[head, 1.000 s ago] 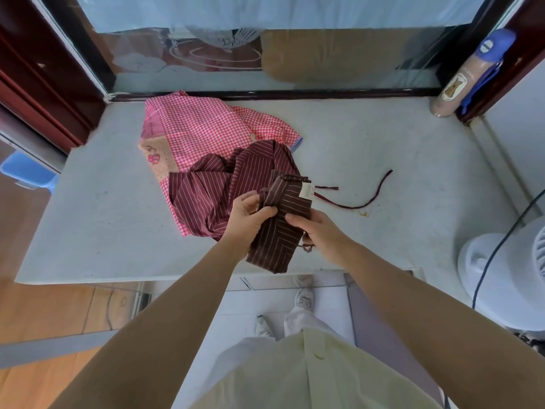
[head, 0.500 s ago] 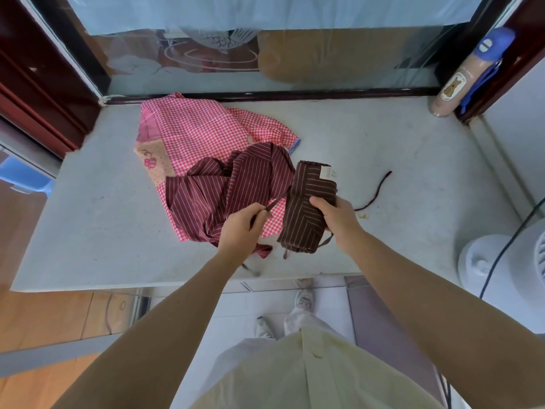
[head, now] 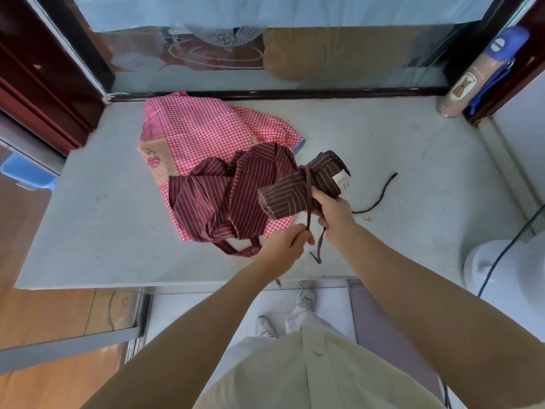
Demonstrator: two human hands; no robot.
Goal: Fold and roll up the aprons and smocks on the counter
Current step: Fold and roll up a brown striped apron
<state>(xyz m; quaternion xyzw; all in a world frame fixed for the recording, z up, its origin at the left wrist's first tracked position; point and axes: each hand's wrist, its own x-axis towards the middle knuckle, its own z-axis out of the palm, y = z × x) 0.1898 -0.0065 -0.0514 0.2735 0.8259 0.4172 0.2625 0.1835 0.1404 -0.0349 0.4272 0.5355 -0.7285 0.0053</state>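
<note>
A dark brown striped apron, rolled into a bundle (head: pixel 298 188), is held above the counter by my right hand (head: pixel 333 212). Its strap (head: pixel 308 199) runs around the middle of the roll and down to my left hand (head: pixel 284 245), which pinches it tight. A crumpled maroon striped apron (head: pixel 224 199) lies on the grey counter (head: pixel 97 219), on top of a pink checked smock (head: pixel 200 128) spread flat behind it. A loose dark strap (head: pixel 382 193) trails on the counter to the right of the roll.
A pink bottle with a blue cap (head: pixel 472 81) leans in the back right corner. A white fan base (head: pixel 504 270) with a dark cable stands off the counter's right end. A glass panel runs along the back edge.
The rolled brown apron has turned from upright to lying across, and its strap now wraps around it. My left hand moved down and right, pulling the strap.
</note>
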